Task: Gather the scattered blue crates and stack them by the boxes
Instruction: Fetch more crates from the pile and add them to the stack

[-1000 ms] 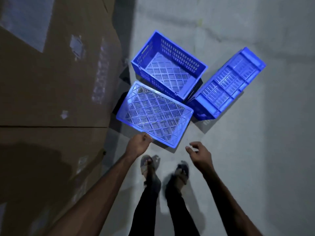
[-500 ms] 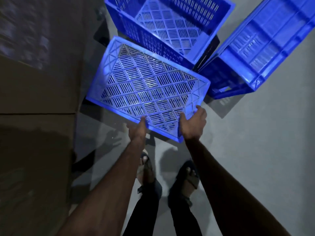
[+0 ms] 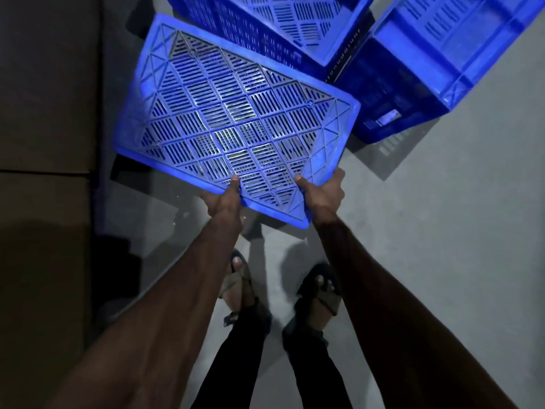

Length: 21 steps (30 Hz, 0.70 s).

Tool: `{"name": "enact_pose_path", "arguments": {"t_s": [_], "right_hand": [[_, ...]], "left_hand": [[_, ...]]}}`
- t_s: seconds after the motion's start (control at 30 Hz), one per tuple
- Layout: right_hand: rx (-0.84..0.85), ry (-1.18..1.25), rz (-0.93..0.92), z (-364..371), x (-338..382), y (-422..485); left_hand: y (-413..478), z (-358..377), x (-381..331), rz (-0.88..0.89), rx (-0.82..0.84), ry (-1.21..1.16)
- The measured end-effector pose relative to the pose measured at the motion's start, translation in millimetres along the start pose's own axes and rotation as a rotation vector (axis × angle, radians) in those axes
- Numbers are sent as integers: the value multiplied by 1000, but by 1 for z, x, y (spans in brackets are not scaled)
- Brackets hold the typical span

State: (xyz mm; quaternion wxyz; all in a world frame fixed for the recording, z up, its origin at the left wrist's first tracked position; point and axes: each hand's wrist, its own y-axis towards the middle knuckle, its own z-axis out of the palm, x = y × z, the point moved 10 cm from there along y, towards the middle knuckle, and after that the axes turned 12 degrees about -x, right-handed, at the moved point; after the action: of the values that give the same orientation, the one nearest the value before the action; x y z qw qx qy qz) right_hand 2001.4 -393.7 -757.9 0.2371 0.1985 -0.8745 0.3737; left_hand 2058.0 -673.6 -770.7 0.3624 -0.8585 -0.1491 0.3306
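Grey concrete floor (image 3: pixel 442 261), cardboard boxes (image 3: pixel 44 113); hands gripping crate (image 3: pixel 236 113)

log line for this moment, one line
phase: pick up | left hand: gripping upside-down crate near edge | right hand: gripping same edge | other crates: two behind, on floor

- An upturned crate (image 3: pixel 233 119) is gripped at its near edge by the left hand (image 3: pixel 224 199) and right hand (image 3: pixel 323 193).
- Beyond the grip, an upright crate (image 3: pixel 283 28) is seen.
- Right of it, a tipped crate (image 3: pixel 442 63); left, boxes (image 3: pixel 44 113).
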Motion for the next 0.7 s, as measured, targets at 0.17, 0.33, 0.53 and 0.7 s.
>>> {"name": "enact_pose_path", "arguments": {"t_s": [0.17, 0.33, 0.53, 0.7], "right_hand": [[-44, -11, 27, -33, -25, 4], [-54, -56, 7, -89, -60, 22], [-73, -138, -39, -168, -100, 63], [-55, -212, -21, -226, -139, 87]], "left_hand": [[-31, -4, 29, 2, -20, 52], [-69, 0, 90, -14, 49, 103], [-126, 21, 175, -126, 231, 124], [-173, 29, 236, -242, 430, 181]]}}
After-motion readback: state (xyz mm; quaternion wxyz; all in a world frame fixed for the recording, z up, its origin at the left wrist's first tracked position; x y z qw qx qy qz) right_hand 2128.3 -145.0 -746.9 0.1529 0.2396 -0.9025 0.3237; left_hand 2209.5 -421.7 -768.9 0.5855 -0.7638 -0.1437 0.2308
